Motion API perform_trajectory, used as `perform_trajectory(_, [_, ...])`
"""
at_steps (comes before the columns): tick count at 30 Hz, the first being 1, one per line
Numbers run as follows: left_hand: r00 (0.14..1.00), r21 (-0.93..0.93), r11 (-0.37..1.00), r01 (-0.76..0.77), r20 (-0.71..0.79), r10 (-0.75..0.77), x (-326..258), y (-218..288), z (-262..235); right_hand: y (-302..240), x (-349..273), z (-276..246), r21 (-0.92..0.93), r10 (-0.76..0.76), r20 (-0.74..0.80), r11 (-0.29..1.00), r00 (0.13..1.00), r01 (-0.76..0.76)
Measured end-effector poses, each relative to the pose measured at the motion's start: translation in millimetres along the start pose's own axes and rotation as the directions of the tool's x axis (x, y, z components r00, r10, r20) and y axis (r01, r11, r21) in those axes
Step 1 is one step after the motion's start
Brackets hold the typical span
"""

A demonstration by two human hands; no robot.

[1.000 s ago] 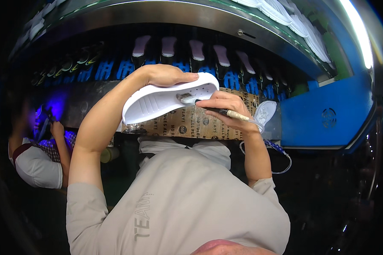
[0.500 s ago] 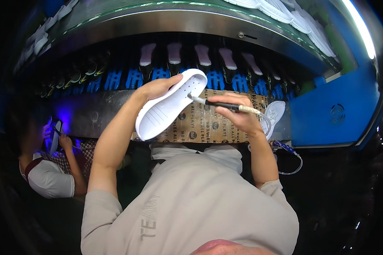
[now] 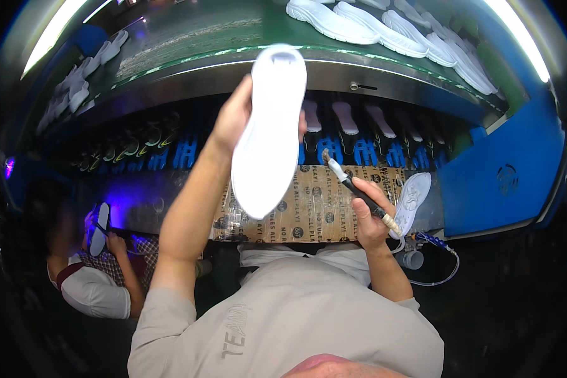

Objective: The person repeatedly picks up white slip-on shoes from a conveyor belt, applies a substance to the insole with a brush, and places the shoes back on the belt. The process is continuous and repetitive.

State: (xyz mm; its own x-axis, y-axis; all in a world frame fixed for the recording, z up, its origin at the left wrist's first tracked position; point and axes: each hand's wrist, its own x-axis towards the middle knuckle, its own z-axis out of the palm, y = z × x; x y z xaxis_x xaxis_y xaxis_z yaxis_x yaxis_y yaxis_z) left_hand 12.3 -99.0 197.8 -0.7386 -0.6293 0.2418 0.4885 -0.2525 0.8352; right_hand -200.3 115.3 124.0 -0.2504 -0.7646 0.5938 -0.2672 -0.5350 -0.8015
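Gripping a white sole (image 3: 269, 142) and a black-handled brush (image 3: 353, 186) over a bench

Nearest is the person's beige shirt (image 3: 283, 315), with pale trousers (image 3: 343, 257) beyond its hem. Past them, the right hand (image 3: 373, 220) has its fingers clamped around the brush handle. The pale brush tip points up and to the left, apart from the sole. A clear hose (image 3: 444, 281) loops below the bench edge on the right, near a grey cup (image 3: 411, 259).

The left hand (image 3: 233, 120) raises the sole in front of the person, 1 end up. Its digits show along the sole's left edge and at its right edge, clamped on it. Bright light washes out the face turned to the camera, so its details are hard to tell.

Printed brown cardboard (image 3: 324, 214) covers part of the bench (image 3: 138, 201) below. Beside the right hand, a white shoe-shaped piece (image 3: 414, 203) lies near the cardboard's right side. A blue panel (image 3: 507, 179) closes off the bench there. Off to the left, a co-worker (image 3: 101, 293) holds a grey sole with a dark edge (image 3: 98, 230) in blue-violet light.

Behind the bench runs a row of blue holders (image 3: 365, 153), with mauve insole-shaped pads (image 3: 345, 118) above them. Farthest, beyond a metal rail (image 3: 409, 88), white soles (image 3: 365, 28) lie on a green surface (image 3: 189, 47), many bunched at the right.
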Motion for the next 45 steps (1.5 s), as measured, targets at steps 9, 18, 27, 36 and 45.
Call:
perform_trajectory(9, [0.564,0.893,0.065,0.446,-0.337,0.753,140,199,-137,1,-32,6,-0.066,0.127,0.255,0.991,0.958,-0.114])
perform_trajectory(18, [-0.053,-0.155,-0.051,0.987,-0.602,0.796,-66,297,-340,23,-60,-13,-0.141,0.305,0.215,0.950,0.928,-0.279])
perform_trajectory(27, [0.145,-0.057,-0.212,0.976,-0.557,0.817,-197,342,-421,35,-54,1,-0.143,0.221,0.251,0.971,0.943,-0.190])
perform_trajectory(36, [0.367,0.402,-0.213,0.891,-0.358,0.858,-203,328,-416,44,-56,-4,-0.080,0.209,0.214,0.977,0.954,-0.196])
perform_trajectory(45, [0.660,0.464,0.822,-0.331,-0.508,0.553,-166,106,-197,57,-37,-21,-0.001,0.276,-0.029,0.961,0.961,-0.276])
